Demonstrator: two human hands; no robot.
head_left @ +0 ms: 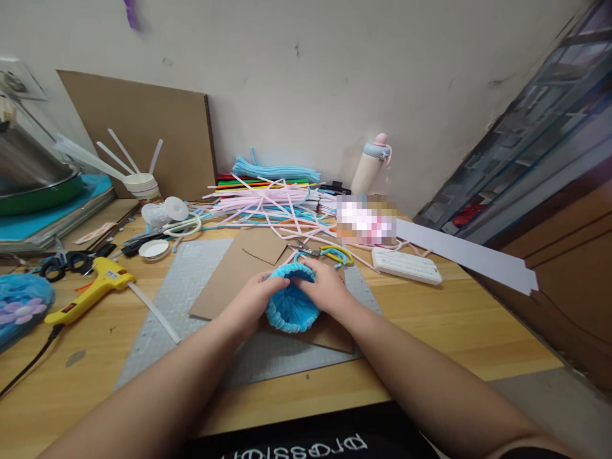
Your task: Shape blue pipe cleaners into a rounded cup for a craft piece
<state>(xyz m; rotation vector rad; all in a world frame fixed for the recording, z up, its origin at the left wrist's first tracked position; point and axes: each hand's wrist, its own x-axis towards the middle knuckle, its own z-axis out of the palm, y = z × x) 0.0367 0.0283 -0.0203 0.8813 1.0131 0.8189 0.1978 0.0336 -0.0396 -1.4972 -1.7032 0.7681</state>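
Observation:
Between my hands is a small round blue basket [294, 309], apparently made of fuzzy pipe cleaners, its hollow tilted toward me. My left hand [255, 296] grips its left rim, thumb over the edge. On the right side, my right hand [327, 287] holds the rim with the thumb inside; the fingers of both hands are largely hidden behind the wall. Beneath the basket lies a brown cardboard sheet [220, 287] on a grey cutting mat [186, 268]. Just beyond my right hand are pliers [306, 250] and yellow-handled scissors or a similar tool [342, 256].
A yellow glue gun [93, 287] with a glue stick lies at left, near black scissors [67, 261]. Pink and blue pipe cleaners [268, 204] are heaped at the back. A bottle [370, 162] stands by the wall; a white power strip [406, 266] lies right.

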